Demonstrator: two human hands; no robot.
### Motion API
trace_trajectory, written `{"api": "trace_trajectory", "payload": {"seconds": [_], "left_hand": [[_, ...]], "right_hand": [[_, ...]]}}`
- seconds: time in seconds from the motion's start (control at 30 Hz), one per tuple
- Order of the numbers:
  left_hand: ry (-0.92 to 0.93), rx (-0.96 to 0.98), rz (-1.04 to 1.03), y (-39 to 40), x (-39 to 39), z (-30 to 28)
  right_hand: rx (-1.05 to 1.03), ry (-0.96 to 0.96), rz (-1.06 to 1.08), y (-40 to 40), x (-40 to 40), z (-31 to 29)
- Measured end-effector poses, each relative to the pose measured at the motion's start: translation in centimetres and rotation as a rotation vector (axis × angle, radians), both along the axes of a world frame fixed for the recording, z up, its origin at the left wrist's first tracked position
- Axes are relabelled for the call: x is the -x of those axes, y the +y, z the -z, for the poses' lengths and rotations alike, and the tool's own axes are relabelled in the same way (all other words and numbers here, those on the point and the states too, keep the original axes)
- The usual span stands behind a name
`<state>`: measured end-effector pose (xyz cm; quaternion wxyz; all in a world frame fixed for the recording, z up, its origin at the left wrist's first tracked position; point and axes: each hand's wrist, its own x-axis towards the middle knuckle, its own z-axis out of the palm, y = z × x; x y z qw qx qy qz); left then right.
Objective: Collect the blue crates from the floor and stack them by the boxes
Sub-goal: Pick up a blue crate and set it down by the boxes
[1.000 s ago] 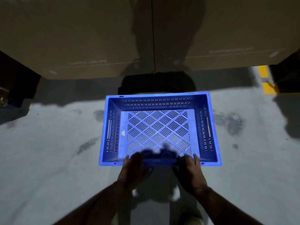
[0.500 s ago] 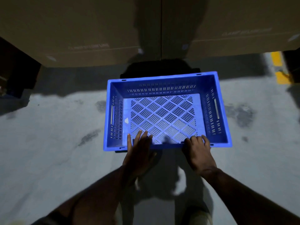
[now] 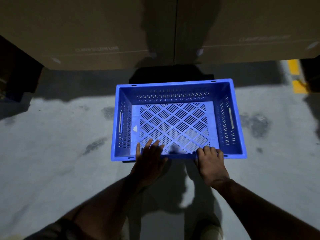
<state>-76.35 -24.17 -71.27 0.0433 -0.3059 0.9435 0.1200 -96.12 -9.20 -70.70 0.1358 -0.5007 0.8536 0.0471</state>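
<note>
Right now we have both hands at the near rim of the blue crate, which sits upright and empty in front of us. Our left hand lies over the rim with its fingers fairly straight and spread, their tips reaching in above the slotted bottom. Our right hand has its fingers curled over the same rim and grips it, the knuckles bent down on the inner side. Whether the crate rests flat on the concrete floor or is lifted slightly we cannot tell; a dark edge shows under its near left corner. Beyond our fingertips, past the far wall of the crate, stand two large cardboard boxes side by side, with a narrow seam between them and our shadow falling across it. Far to the right of our right fingers a yellow floor marking runs beside the right-hand box. Dark stains mark the floor on either side of the crate
</note>
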Motion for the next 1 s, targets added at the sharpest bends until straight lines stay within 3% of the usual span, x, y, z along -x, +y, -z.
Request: {"api": "trace_trajectory", "payload": {"seconds": [0.27, 0.47, 0.63, 0.8, 1.0], "left_hand": [[-0.079, 0.009, -0.099, 1.0, 0.3, -0.3], [-0.083, -0.042, -0.155, 1.7, -1.1, -4.4], [-0.078, -0.080, -0.267, 1.1, -1.5, -14.8], [0.050, -0.126, -0.386, 2.9, -0.8, -28.1], [-0.055, -0.129, -0.430, 6.2, -1.8, -44.5]], "right_hand": [[-0.155, 0.029, 0.104, -0.3, -1.5, 0.3], [-0.389, -0.141, 0.036, -1.2, -1.2, -4.1], [-0.275, -0.285, 0.155, -1.8, -3.1, -14.3], [-0.151, -0.359, 0.250, -1.6, -5.0, -27.1], [-0.043, -0.367, 0.211, -1.2, -8.0, -43.9]]}}
